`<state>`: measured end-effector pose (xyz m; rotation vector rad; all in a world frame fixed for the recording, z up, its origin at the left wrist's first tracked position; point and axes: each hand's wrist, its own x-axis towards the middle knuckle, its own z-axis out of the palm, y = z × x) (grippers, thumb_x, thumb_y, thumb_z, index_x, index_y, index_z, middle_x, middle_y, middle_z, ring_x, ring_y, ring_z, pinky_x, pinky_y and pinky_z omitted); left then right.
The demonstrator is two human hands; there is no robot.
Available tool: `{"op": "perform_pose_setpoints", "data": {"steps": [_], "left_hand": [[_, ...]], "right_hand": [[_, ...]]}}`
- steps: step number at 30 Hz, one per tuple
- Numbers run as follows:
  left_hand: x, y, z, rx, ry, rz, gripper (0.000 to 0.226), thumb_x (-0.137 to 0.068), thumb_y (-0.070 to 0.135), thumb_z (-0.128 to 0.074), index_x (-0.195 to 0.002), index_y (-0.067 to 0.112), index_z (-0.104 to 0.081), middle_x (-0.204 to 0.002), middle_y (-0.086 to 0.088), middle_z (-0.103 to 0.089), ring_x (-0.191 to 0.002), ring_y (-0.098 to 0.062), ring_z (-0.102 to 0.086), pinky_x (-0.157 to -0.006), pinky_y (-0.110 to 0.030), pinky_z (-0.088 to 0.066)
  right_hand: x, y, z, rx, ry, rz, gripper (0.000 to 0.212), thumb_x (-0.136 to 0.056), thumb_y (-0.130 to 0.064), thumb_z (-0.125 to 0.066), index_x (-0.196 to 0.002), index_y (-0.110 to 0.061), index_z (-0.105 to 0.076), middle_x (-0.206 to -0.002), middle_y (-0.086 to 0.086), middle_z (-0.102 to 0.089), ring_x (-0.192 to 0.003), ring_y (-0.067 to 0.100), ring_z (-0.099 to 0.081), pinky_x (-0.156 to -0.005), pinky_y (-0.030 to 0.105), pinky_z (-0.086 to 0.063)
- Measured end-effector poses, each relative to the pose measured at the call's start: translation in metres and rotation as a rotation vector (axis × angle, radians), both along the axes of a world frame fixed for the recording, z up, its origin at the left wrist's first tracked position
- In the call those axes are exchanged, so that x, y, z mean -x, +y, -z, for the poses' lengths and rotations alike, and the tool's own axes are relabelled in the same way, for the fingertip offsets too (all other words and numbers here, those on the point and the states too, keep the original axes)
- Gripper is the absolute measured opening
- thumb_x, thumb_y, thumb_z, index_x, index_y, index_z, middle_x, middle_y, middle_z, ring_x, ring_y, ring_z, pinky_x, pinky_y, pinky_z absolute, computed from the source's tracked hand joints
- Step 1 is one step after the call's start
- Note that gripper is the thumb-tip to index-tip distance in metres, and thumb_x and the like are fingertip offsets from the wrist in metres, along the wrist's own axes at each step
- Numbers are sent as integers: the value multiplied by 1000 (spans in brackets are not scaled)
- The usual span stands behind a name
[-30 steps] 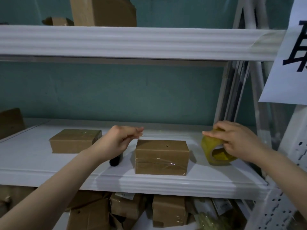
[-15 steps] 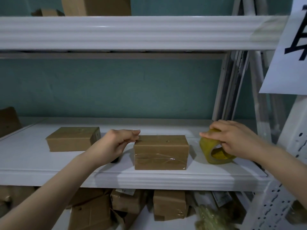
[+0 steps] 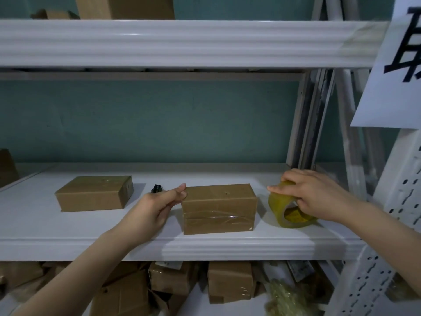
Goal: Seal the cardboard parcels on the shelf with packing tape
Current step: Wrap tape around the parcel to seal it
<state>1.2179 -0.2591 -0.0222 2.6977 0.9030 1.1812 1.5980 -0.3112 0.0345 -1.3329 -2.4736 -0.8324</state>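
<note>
Storeroom: white metal shelving (image 3: 205, 247) stacked with cardboard parcels (image 3: 230, 281).

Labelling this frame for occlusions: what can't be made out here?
- Small black object, head view: lower part hidden behind the left hand; can't identify it.
- Tape roll: loose end hidden under the right hand.
- Middle box: back and underside unseen.
- Paper sign: lettering cut off by the right edge.

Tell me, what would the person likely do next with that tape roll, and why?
Probably lift the tape roll toward the middle parcel. The right hand grips the roll on the shelf beside it, while the left hand pinches the parcel's top-left corner, apparently steadying it.
</note>
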Motion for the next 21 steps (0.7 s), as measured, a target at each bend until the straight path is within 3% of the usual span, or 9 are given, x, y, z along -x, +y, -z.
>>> {"op": "perform_pose_setpoints", "data": {"steps": [4, 8, 10, 12, 13, 15, 17, 19, 21], "left_hand": [[-6, -10, 5, 93, -123, -2, 29, -89, 5, -47, -111, 0, -64, -135, 10, -50, -121, 14, -44, -98, -13, -43], [-7, -27, -3, 260, -173, -42, 20, -93, 40, -49, -113, 41, -46, -129, 41, -46, -104, -4, -64, -87, -29, -55], [-9, -33, -18, 345, -247, -95, 39, -81, 62, -50, -113, 45, -34, -127, 41, -49, -97, -2, -62, -83, -31, -52], [-16, -39, -37, 355, -338, -143, 49, -83, 61, -54, -122, 40, -31, -138, 36, -41, -107, 16, -51, -92, -22, -41], [-22, -43, -49, 323, -332, -182, 55, -86, 58, -54, -130, 35, -29, -145, 31, -32, -110, 14, -48, -94, -20, -38], [-42, -50, -68, 227, -160, -246, 81, -82, 67, -52, -146, 28, -21, -155, 20, -14, -130, -6, -41, -103, -28, -35], [-74, -55, -79, 183, 149, -298, 105, -68, 81, -44, -151, 26, -13, -161, 5, 0, -146, -17, -15, -116, -41, -22], [-111, -50, -77, 166, 458, -337, 112, -67, 85, -47, -153, 25, -5, -161, -7, 6, -148, -24, -6, -119, -46, -13], [-140, -39, -71, 189, 626, -328, 106, -74, 81, -45, -153, 24, -3, -161, -12, -4, -147, -29, -13, -117, -50, -16]], "right_hand": [[2, 2, 0, 13, -21, -7, 75, -50, 2, -78, -117, -30, -67, -79, -7, -56, -70, 14, -57, -58, 22, -39], [5, 0, -4, 64, -4, 22, 71, -67, 3, -64, -128, -33, -58, -94, -3, -58, -87, 20, -57, -72, 26, -41], [4, 0, -5, 112, 23, 44, 68, -81, 0, -52, -137, -38, -45, -108, -4, -54, -103, 18, -50, -81, 23, -32], [4, -1, -5, 133, 57, 45, 67, -83, 0, -49, -138, -37, -44, -110, -3, -53, -105, 18, -49, -82, 23, -32], [4, -1, -5, 123, 70, 42, 66, -82, 0, -50, -137, -36, -46, -109, -3, -53, -104, 19, -50, -82, 24, -34], [3, 0, -4, 122, 63, 53, 65, -82, 0, -50, -137, -35, -47, -108, -2, -53, -104, 19, -51, -81, 25, -35], [5, 2, -5, 139, 47, 57, 65, -82, -1, -50, -137, -35, -47, -108, -2, -53, -104, 19, -50, -80, 25, -34], [6, 2, -7, 138, 49, 52, 64, -83, -2, -51, -137, -35, -47, -107, -1, -53, -102, 19, -50, -76, 23, -31], [5, 3, -11, 150, 63, 65, 61, -86, -5, -49, -137, -38, -46, -107, -5, -50, -101, 15, -48, -74, 21, -27]]}}
